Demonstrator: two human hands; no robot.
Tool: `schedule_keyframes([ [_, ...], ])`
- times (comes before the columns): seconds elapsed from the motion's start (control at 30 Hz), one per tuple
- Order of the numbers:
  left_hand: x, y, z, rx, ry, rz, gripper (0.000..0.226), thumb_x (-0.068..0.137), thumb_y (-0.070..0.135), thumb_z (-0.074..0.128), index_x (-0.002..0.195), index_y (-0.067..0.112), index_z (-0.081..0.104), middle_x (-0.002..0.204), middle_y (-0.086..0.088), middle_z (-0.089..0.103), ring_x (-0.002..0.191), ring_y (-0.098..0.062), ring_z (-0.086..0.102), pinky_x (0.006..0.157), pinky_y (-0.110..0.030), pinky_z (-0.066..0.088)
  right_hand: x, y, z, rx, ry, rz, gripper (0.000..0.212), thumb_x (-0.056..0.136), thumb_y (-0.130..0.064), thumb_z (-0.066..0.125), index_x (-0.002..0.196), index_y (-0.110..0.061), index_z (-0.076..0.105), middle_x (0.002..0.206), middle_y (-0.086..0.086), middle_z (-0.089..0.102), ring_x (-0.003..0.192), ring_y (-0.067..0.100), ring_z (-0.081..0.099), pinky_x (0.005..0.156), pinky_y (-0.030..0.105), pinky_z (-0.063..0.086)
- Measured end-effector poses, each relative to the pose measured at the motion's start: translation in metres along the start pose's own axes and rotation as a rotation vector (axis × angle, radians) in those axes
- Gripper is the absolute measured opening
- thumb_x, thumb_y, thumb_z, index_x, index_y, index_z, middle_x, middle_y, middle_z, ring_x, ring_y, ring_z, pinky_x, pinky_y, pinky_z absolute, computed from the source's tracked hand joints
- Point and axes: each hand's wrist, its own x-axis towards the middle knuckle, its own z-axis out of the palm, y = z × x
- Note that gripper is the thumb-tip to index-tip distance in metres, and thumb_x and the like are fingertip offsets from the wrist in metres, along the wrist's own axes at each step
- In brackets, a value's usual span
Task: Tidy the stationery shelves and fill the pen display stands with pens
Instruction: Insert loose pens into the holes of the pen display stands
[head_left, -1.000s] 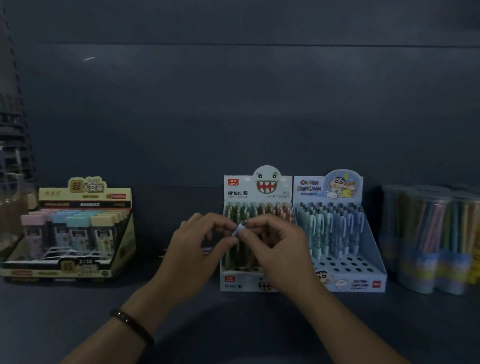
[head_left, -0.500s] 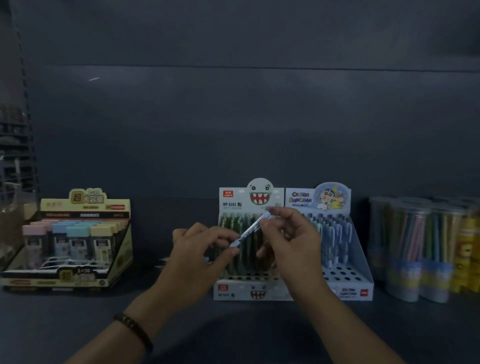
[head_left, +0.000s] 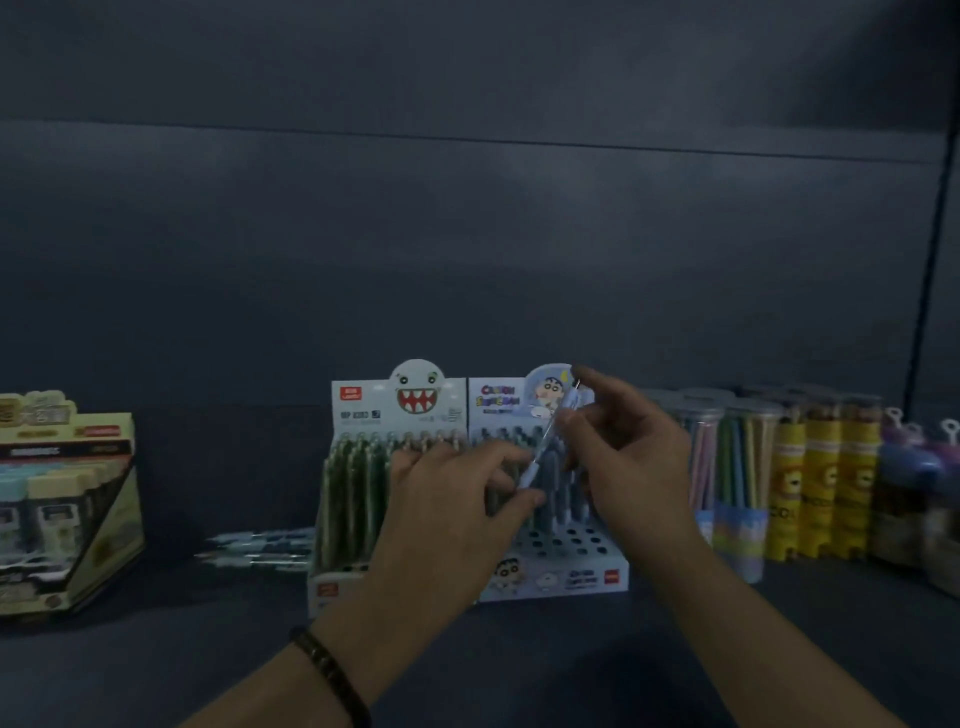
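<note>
Head camera looks forward, slightly down, close to the shelf (head_left: 156, 665).

The scene is dim and blue-grey, with no clear light source. Motion blur softens everything, worst at the far-right tubs (head_left: 826, 478) and the left box (head_left: 67, 499). The shelf (head_left: 156, 649) lies in shadow; wide-angle distortion bends the edges

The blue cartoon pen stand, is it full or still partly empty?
Partly empty: the blue stand shows open holes in its front rows; pens fill only the back.
</note>
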Motion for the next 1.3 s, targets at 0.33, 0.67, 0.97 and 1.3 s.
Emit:
schedule_keyframes([
  [0.33, -0.035, -0.01, 0.045, 0.277, -0.256, 0.159, 0.035, 0.096, 0.054, 0.046, 0.122, 0.041, 0.067, 0.109, 0.025, 0.061, 0.105, -0.007, 0.051, 0.086, -0.03, 0.037, 0.011, 0.04, -0.036, -0.293, 0.184, -0.189, 0.039, 0.098, -0.007, 0.07, 0.128, -0.032, 0.07, 0.085, -0.011, 0.071, 0.078, 0.005, 0.07, 0.068, 0.018, 0.056],
  [0.67, -0.036, -0.024, 0.05, 0.271, -0.364, 0.2, 0.056, 0.073, 0.016, 0.095, 0.114, 0.048, 0.076, 0.099, 0.028, 0.068, 0.086, -0.005, 0.059, 0.074, -0.029, 0.05, 0.008, 0.055, -0.045, -0.47, 0.028, -0.217, 0.038, 0.097, -0.008, 0.071, 0.13, -0.027, 0.072, 0.076, -0.008, 0.069, 0.069, 0.009, 0.067, 0.066, 0.016, 0.053],
  [0.97, -0.036, -0.028, 0.055, 0.257, -0.302, 0.236, 0.057, 0.072, 0.013, 0.095, 0.114, 0.048, 0.076, 0.098, 0.026, 0.068, 0.084, -0.004, 0.059, 0.075, -0.025, 0.043, 0.004, 0.056, -0.042, -0.597, -0.074, -0.168, 0.035, 0.096, -0.01, 0.073, 0.127, -0.027, 0.074, 0.07, -0.012, 0.067, 0.067, 0.006, 0.066, 0.062, 0.004, 0.046],
  [1.3, -0.038, -0.028, 0.053, 0.203, -0.278, 0.275, 0.05, 0.08, 0.017, 0.088, 0.118, 0.047, 0.075, 0.101, 0.025, 0.068, 0.09, -0.005, 0.061, 0.081, -0.028, 0.043, -0.001, 0.058, -0.042, -0.664, -0.169, -0.113, 0.041, 0.099, -0.012, 0.068, 0.133, -0.034, 0.07, 0.049, -0.014, 0.052, 0.043, 0.008, 0.047, 0.049, 0.009, 0.038],
])
